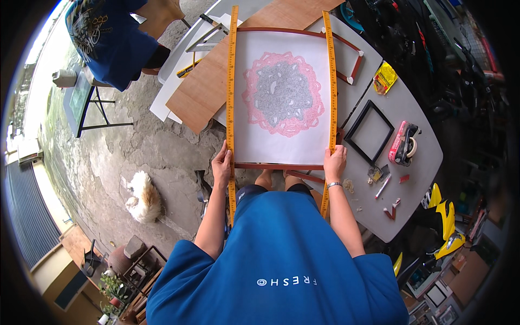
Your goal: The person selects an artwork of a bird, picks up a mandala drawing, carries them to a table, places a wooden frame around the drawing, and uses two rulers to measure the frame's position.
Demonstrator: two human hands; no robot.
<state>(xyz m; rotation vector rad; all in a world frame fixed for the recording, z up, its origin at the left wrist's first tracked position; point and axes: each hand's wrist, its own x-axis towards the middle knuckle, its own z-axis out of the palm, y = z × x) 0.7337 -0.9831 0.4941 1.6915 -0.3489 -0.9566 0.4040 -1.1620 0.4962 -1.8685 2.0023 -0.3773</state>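
Note:
A white sheet (287, 149) with a round pink and grey lace-like drawing lies in front of me, with reddish-brown frame bars (281, 31) along its top and bottom edges. Down its left side runs a long yellow measuring stick (231, 81), and a second yellow measuring stick (330, 70) runs down its right side. My left hand (221, 164) is closed around the left stick near the sheet's lower corner. At the opposite lower corner, my right hand (335, 162) grips the right stick. The fingers partly hide the frame's corners.
Right of the sheet, a grey table (374, 211) bears a black frame (369, 132), a tape dispenser (403, 143), a yellow packet (384, 78) and a marker (383, 186). A plywood board (197, 100) lies left. A fluffy animal (143, 197) rests on the floor; another person (111, 43) stands far left.

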